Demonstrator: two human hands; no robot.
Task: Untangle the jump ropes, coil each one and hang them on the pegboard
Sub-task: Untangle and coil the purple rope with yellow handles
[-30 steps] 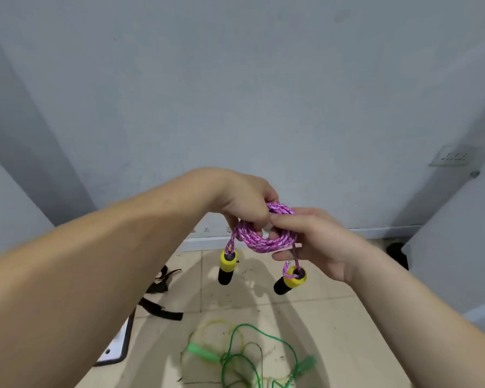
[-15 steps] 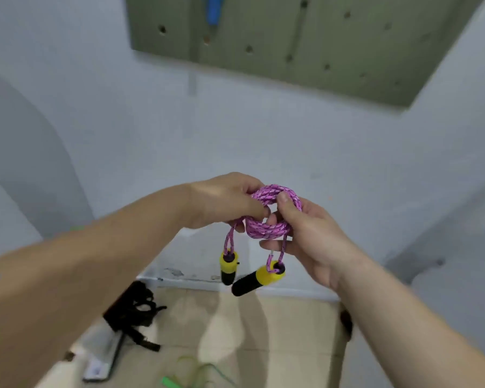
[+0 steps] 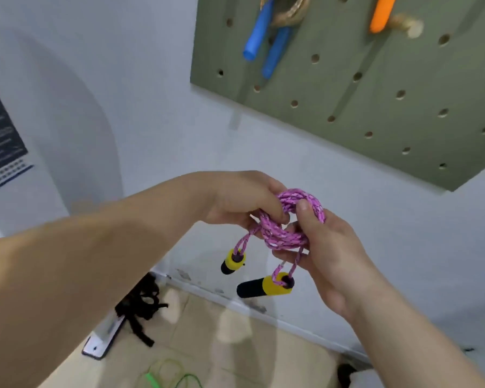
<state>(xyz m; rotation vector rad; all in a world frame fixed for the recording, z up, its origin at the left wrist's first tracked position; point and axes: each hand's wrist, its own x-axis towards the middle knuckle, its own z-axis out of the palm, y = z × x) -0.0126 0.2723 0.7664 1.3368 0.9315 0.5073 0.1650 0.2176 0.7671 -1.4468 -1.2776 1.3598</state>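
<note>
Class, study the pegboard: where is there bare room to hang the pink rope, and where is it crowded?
Free: the pegboard's lower half, from below the blue handles and orange handle down to its bottom edge, shows only empty holes. Crowded: the top edge, where those handles and a tan coil hang.

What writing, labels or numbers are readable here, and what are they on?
The dark poster on the left wall: rows of pale print, too blurred to read.
The pink braided jump rope, its yellow-and-black handles, the green pegboard: no writing shows.
</note>
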